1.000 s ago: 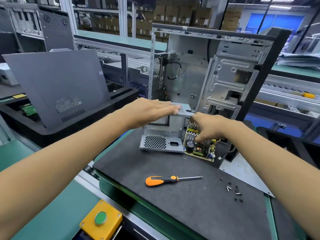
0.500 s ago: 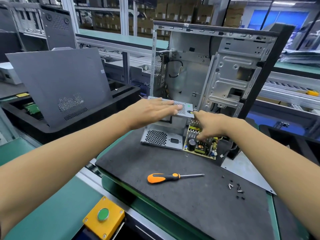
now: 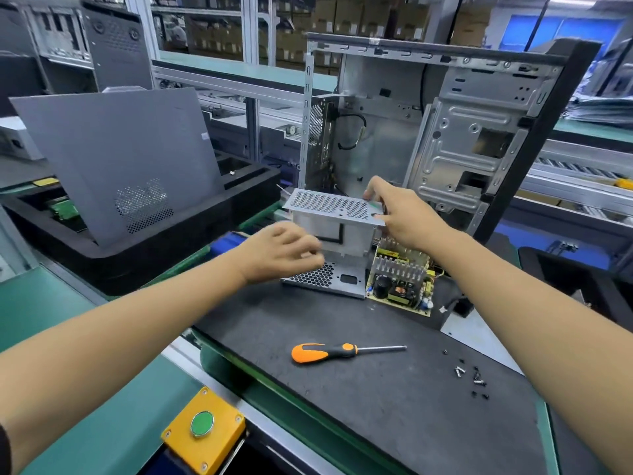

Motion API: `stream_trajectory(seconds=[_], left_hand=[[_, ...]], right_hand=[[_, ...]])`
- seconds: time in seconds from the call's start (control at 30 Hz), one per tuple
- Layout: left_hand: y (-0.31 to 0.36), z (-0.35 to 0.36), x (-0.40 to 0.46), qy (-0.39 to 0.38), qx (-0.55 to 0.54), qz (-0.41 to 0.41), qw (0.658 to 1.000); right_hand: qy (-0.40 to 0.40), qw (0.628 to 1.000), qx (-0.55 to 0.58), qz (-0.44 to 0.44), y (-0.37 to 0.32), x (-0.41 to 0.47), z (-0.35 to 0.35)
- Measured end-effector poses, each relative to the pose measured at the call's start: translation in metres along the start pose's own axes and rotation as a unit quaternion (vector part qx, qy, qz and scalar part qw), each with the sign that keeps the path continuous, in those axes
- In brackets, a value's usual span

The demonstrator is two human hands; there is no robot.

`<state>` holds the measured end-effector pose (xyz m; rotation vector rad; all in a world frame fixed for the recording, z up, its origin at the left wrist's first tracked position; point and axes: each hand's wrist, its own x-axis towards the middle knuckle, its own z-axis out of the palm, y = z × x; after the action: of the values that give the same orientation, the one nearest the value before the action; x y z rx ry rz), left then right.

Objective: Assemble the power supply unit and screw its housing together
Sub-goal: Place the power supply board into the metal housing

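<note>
The silver power supply housing [image 3: 334, 221] stands on the black mat [image 3: 376, 389] with its perforated top up and a perforated flap [image 3: 325, 277] lying flat in front. My right hand [image 3: 407, 214] grips the housing's top right corner. My left hand [image 3: 284, 253] hovers in front of the housing's left face, blurred, fingers curled, holding nothing I can see. The yellow-green circuit board [image 3: 400, 281] leans at the housing's right side. An orange-and-black screwdriver [image 3: 329, 351] lies on the mat, and several small screws [image 3: 471, 375] are scattered to its right.
An open metal computer case [image 3: 445, 132] stands upright right behind the housing. A grey side panel [image 3: 116, 159] leans in a black foam tray [image 3: 154, 248] at left. A yellow box with a green button [image 3: 203, 433] sits at the near conveyor edge.
My left hand has come off the housing top and drawn back to the left. My right hand has risen from the circuit board to the housing's top right corner.
</note>
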<state>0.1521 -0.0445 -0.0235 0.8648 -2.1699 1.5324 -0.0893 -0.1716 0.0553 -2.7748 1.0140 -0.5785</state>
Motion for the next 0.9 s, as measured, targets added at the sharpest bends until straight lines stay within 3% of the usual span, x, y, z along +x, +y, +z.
stream_trajectory(seconds=[0.07,0.13,0.2,0.3,0.4,0.47,0.53,0.6,0.67,0.8,0.9], left_hand=[[0.005,0.001,-0.002,-0.107,-0.154,-0.025,0.982],[0.008,0.001,-0.003,-0.236,-0.252,-0.123,0.93],[0.008,0.002,-0.008,-0.276,-0.312,-0.195,0.888],[0.008,0.005,-0.019,-0.161,-0.376,-0.314,0.857],[0.009,0.011,-0.027,-0.029,-0.4,-0.479,0.78],[0.009,0.014,-0.027,-0.024,-0.416,-0.535,0.735],[0.009,0.014,-0.023,-0.002,-0.427,-0.549,0.718],[0.007,0.013,-0.016,0.08,-0.445,-0.611,0.65],[0.004,0.014,-0.018,0.076,-0.439,-0.655,0.61],[0.006,0.019,-0.035,-0.223,-0.446,-0.543,0.676],[0.007,0.022,-0.039,-0.285,-0.439,-0.452,0.722]], right_hand=[[0.006,0.999,-0.04,0.008,-0.005,0.002,0.002],[0.009,0.999,-0.052,-0.001,-0.008,0.004,0.005],[0.019,1.0,-0.013,-0.018,-0.009,0.007,0.006],[0.065,0.996,0.017,-0.057,-0.01,0.013,0.003],[0.099,0.993,0.039,-0.049,-0.006,0.024,-0.004],[0.092,0.993,0.07,-0.019,0.001,0.033,-0.012],[0.092,0.99,0.105,0.011,0.008,0.038,-0.019],[0.097,0.988,0.118,0.03,0.015,0.041,-0.021],[0.096,0.985,0.13,0.053,0.021,0.042,-0.02],[0.104,0.984,0.134,0.062,0.025,0.042,-0.019],[0.119,0.985,0.114,0.052,0.023,0.042,-0.02]])
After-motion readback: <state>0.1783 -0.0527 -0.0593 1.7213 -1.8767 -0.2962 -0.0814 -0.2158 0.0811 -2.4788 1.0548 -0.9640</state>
